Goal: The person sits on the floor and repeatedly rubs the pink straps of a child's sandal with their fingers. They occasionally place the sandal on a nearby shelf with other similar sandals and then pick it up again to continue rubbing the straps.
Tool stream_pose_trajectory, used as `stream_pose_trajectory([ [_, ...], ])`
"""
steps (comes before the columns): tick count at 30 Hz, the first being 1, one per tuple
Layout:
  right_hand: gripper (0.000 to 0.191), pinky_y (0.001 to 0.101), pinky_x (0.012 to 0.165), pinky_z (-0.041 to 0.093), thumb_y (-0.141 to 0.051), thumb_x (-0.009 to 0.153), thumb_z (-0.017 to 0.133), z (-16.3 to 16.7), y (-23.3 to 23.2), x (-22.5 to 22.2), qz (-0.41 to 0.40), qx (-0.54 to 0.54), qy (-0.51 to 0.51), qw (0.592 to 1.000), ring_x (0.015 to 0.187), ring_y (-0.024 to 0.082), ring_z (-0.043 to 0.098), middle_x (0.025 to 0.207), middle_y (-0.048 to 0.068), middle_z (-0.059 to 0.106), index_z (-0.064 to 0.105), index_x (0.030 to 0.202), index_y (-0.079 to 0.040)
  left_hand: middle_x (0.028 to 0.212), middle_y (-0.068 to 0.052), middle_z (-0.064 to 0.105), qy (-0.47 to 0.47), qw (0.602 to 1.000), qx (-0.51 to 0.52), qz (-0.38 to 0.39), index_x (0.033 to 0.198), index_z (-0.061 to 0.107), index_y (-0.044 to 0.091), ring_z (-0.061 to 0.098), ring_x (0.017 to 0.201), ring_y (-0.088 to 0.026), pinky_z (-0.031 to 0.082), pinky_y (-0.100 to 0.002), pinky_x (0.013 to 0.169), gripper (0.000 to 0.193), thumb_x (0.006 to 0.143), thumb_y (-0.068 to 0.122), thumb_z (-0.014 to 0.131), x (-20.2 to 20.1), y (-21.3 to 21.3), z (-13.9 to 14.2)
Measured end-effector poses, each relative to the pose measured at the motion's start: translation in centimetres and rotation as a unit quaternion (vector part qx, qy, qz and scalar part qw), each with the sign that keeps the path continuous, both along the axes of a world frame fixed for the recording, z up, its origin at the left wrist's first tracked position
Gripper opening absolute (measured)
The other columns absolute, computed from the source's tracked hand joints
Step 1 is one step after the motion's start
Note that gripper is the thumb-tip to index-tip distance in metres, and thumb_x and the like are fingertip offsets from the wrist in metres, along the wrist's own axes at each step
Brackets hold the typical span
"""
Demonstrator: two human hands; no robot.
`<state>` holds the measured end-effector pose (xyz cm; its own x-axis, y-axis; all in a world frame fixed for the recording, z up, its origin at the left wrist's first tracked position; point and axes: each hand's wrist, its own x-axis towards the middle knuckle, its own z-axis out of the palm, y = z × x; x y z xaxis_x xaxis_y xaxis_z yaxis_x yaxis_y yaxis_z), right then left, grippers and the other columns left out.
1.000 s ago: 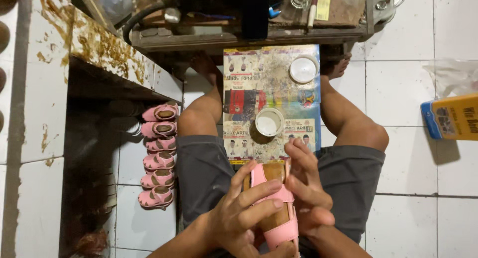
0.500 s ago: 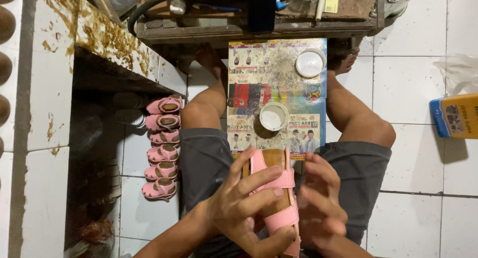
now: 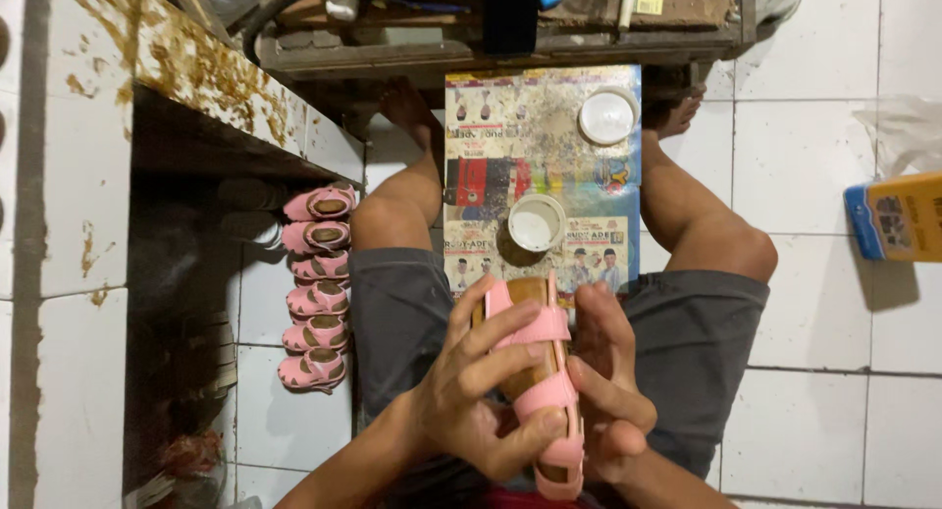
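1. On a white-tiled workshop floor, a seated person holds a small pink sandal (image 3: 543,391) over the lap, the left hand (image 3: 471,401) curled around its left edge with fingers closed across the straps, the right hand (image 3: 603,391) pressed flat against its right side.

2. At twelve o'clock from the sandal, an open white pot (image 3: 536,223) sits on a printed paper sheet (image 3: 542,170) laid between the knees; its lid (image 3: 608,115) lies apart at one o'clock. (What the pot holds cannot be told from here.)

3. The risk, judged from this grip: the sandal hangs just above the pot's near side, so a slip of either hand could drop it onto the open pot and tip or smear the contents over the sheet and the grey shorts (image 3: 687,322).

4. Pressing unevenly could also set strap and brown insole askew, since the fingers cover most of the joint and hide it from view.

5. At nine o'clock, a row of finished pink sandals (image 3: 316,285) stands beside the left thigh; a shifting knee could knock the row over.

6. At two o'clock, a yellow-and-blue carton (image 3: 898,216) lies well apart, out of harm's way.
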<state>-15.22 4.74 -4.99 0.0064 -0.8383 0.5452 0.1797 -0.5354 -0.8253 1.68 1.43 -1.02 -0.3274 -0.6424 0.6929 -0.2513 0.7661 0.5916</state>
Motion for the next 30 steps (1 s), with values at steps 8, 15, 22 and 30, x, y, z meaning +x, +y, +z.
stream_pose_trajectory([
  [8,0.071,0.0584,0.121,0.040,-0.056,0.111,0.026,-0.3,-1.0,0.3,-0.251,-0.112,0.071,0.959,0.131,0.038,0.056,0.124,0.025,0.063,0.076,0.105,-0.007,0.128,-0.011,0.052,0.005,0.999,0.028,0.025,0.131,0.053,0.002,0.059,0.135,-0.037,0.033,-0.070,0.123,0.054,0.090,0.025,0.079,-0.2,0.2,-0.9],
  [15,0.068,0.0639,0.128,0.033,-0.058,0.110,0.029,0.4,-0.6,-1.0,-0.135,-0.031,0.073,0.988,0.136,0.040,0.049,0.131,0.027,0.057,0.073,0.110,-0.005,0.126,-0.011,0.051,-0.004,1.000,-0.004,0.018,0.130,0.054,0.007,0.056,0.135,-0.036,0.032,-0.067,0.125,0.055,0.086,0.023,0.082,-0.4,-0.3,-0.5],
  [22,0.069,0.0582,0.129,0.026,-0.060,0.112,0.030,-0.7,-0.5,0.5,-0.014,-0.007,-0.040,0.999,0.156,0.045,0.036,0.157,0.033,0.041,0.068,0.131,-0.007,0.131,-0.010,0.055,-0.009,0.998,0.051,0.034,0.134,0.050,0.003,0.057,0.138,-0.036,0.032,-0.067,0.125,0.059,0.088,0.021,0.083,-0.3,-0.2,-1.2],
  [30,0.062,0.0616,0.130,0.029,-0.054,0.113,0.031,-0.8,-1.2,-1.2,-0.049,-0.009,0.063,0.997,0.145,0.044,0.042,0.144,0.029,0.049,0.070,0.124,-0.007,0.136,-0.011,0.055,-0.030,0.997,0.059,0.049,0.136,0.050,0.011,0.055,0.140,-0.038,0.034,-0.070,0.124,0.058,0.090,0.014,0.085,-0.1,-0.6,-1.2],
])
